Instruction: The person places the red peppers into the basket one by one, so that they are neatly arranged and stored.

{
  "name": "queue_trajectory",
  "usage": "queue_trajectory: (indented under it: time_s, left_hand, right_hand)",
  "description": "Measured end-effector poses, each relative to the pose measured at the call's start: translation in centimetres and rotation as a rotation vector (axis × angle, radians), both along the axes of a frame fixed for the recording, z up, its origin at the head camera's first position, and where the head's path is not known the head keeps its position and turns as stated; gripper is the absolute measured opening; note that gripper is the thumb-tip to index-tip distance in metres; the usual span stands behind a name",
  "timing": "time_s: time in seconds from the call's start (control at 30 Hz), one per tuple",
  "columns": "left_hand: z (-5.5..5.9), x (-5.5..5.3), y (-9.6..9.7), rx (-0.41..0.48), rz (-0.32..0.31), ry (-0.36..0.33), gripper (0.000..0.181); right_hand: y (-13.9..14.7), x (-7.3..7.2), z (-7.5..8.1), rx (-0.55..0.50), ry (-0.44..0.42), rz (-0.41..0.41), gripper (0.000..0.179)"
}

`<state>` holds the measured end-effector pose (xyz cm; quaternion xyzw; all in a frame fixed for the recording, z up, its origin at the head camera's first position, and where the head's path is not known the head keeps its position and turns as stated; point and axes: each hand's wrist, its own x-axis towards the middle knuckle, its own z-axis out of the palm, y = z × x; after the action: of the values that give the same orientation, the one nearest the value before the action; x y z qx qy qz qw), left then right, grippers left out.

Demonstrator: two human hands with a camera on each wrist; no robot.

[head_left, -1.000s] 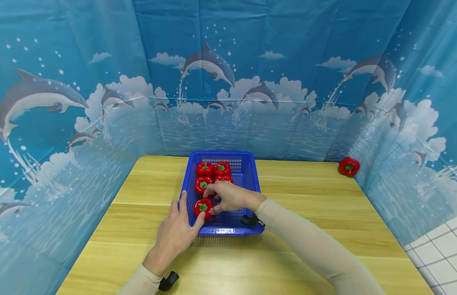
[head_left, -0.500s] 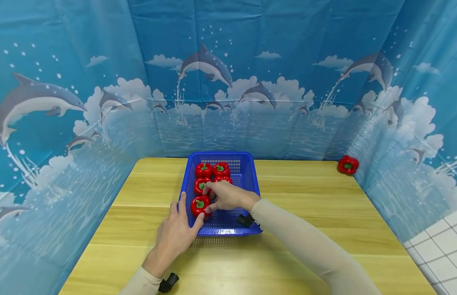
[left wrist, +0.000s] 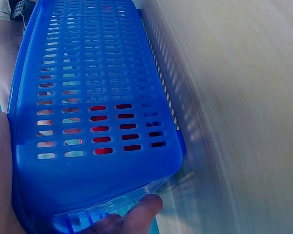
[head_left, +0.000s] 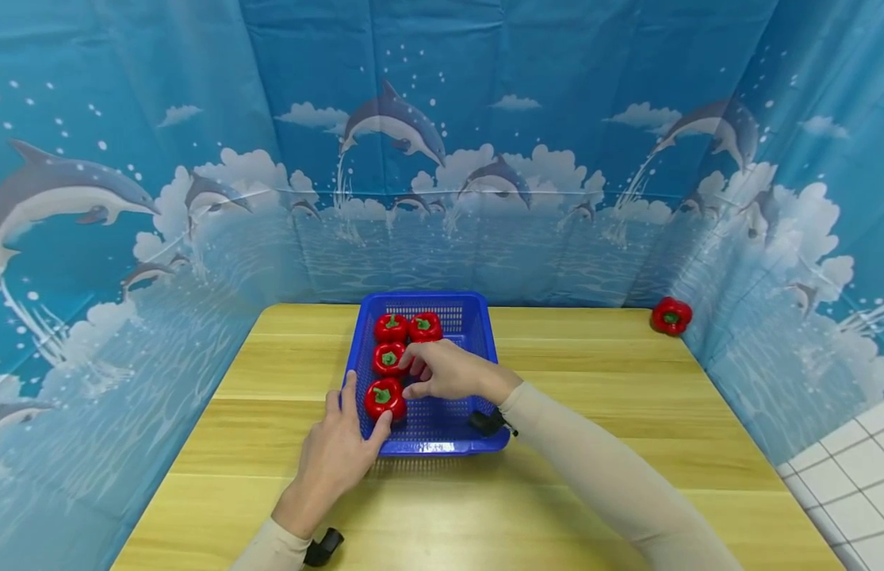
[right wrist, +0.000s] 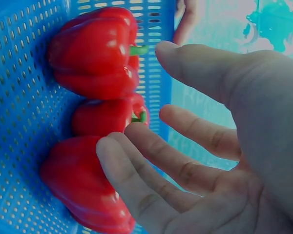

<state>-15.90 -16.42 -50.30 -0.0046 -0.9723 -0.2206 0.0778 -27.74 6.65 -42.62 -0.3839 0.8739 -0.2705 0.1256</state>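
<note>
A blue perforated plastic basket (head_left: 442, 449) stands on the table with several red bell peppers in it. My left hand (head_left: 339, 446) grips its near left corner, thumb over the rim; the left wrist view has the fingertips (left wrist: 145, 209) curled around the outside of the wall. The nearest bell pepper (head_left: 385, 399) sits inside by that thumb, green stem up. Just right of it hovers my right hand (head_left: 445, 370), fingers relaxed and holding nothing. In the right wrist view its thumb and fingers are spread, a fingertip overlapping a bell pepper (right wrist: 88, 180). This hand hides part of the basket.
Another red bell pepper (head_left: 671, 316) lies at the table's far right corner. The wooden table (head_left: 591, 381) extends on both sides of the basket. A blue dolphin-print curtain (head_left: 442, 238) hangs behind and along the sides. White tiles (head_left: 859, 468) show at right.
My right hand has let go of the nearest bell pepper and drawn slightly right. That pepper has shifted a little left, toward the basket wall. My left hand keeps its grip on the basket.
</note>
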Motion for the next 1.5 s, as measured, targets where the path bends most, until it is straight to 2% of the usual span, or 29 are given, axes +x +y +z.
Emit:
queue_trajectory:
  time_s: [0.4, 0.7, 1.07, 1.2, 1.5]
  left_hand:
    - [0.0, 0.3, -0.4, -0.009, 0.019, -0.017, 0.106]
    - [0.2, 0.6, -0.5, -0.002, 0.016, -0.017, 0.106]
    - [0.2, 0.7, -0.2, 0.002, 0.001, -0.035, 0.106]
    - [0.3, 0.5, -0.1, 0.013, 0.005, -0.037, 0.106]
    - [0.3, 0.3, 0.1, 0.011, 0.002, -0.037, 0.106]
  right_hand:
    - [2.2, 0.1, 0.8, -0.004, 0.066, -0.039, 0.045]
    - [4.7, -0.4, 1.0, -0.087, 0.089, -0.082, 0.04]
    - [8.3, -0.9, 0.5, -0.141, 0.108, -0.201, 0.032]
    - [9.7, -1.2, 0.4, -0.189, 0.104, -0.251, 0.03]
    - [14.6, -2.4, -1.6, -0.257, 0.161, -0.396, 0.036]
